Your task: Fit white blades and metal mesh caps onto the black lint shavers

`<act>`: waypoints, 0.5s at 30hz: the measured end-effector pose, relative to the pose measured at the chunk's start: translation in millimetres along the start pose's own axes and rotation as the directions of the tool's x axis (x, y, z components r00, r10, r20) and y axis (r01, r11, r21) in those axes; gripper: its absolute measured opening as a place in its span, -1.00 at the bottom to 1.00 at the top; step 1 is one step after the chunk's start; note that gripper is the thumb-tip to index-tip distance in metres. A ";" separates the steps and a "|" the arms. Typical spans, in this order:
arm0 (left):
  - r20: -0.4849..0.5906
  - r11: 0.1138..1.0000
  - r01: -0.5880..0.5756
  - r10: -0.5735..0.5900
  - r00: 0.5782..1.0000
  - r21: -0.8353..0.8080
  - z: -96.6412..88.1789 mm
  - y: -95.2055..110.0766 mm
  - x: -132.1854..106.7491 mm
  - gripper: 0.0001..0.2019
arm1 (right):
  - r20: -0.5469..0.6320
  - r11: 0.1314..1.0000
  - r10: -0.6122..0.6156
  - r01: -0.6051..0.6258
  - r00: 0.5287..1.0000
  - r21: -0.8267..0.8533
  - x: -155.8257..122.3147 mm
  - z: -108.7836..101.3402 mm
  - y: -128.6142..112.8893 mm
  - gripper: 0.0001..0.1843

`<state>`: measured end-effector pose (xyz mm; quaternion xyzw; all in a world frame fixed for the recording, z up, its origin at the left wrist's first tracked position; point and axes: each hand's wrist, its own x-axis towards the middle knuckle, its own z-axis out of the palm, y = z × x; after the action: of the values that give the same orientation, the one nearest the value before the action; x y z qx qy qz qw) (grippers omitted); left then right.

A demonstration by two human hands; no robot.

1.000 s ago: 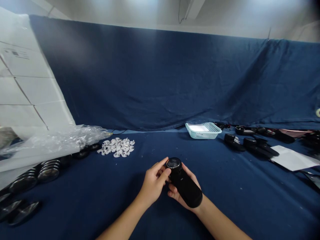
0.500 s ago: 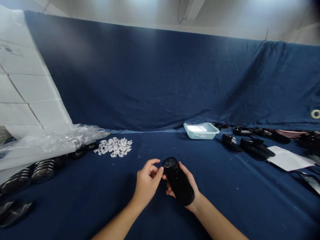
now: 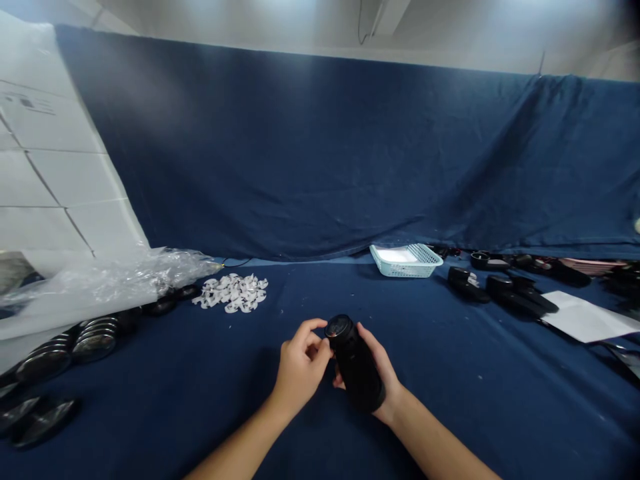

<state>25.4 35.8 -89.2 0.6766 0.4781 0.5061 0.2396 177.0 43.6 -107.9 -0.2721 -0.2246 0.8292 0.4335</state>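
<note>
My right hand [image 3: 381, 373] is wrapped around a black cylindrical device [image 3: 356, 367], which is tilted with its round, glossy end facing up and away from me. The thumb lies along its right side and some fingertips show on its left. My left hand [image 3: 303, 360] is curled at the upper left of the cylinder, with thumb and index finger closed at the rim of the glossy end. Whether a small part sits between those fingers is hidden.
A pile of small white plastic pieces [image 3: 233, 292] lies at the back left, near clear plastic wrap [image 3: 170, 267] and black round parts [image 3: 95, 338]. A light blue basket [image 3: 407, 268] stands at the back. Black parts [image 3: 515, 293] and white paper [image 3: 585, 317] lie on the right.
The left thumb and index finger have closed in on the rim of the cylinder. The right hand keeps its hold, and the view has shifted slightly.
</note>
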 end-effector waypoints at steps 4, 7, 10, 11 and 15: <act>-0.009 1.000 -0.004 0.004 1.000 0.015 1.3 -0.2 -2.4 -0.79 | 0.000 1.000 -0.008 0.008 1.000 -0.017 2.1 -1.7 0.5 -0.37; -0.014 1.000 0.002 -0.002 1.000 0.019 2.0 1.4 -3.8 -0.78 | -0.003 1.000 -0.003 0.003 1.000 -0.018 2.6 -1.3 0.4 -0.38; -0.017 1.000 0.004 -0.004 1.000 0.028 2.3 5.1 -4.7 -0.79 | -0.032 1.000 0.009 -0.010 0.999 -0.014 1.8 0.4 0.1 -0.41; -0.018 0.999 0.003 -0.003 1.000 0.032 2.3 6.5 -4.9 -0.79 | -0.041 1.000 0.010 -0.011 0.999 -0.014 1.5 1.3 0.0 -0.41; -0.017 0.998 -0.016 0.017 1.000 0.056 1.4 10.2 -5.3 -0.78 | -0.079 0.999 0.035 -0.038 0.996 -0.039 0.4 6.2 0.2 -0.41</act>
<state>30.6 26.9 -83.9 0.6824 0.4887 0.5005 0.2122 172.8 43.0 -103.5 -0.3169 -0.2190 0.8210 0.4213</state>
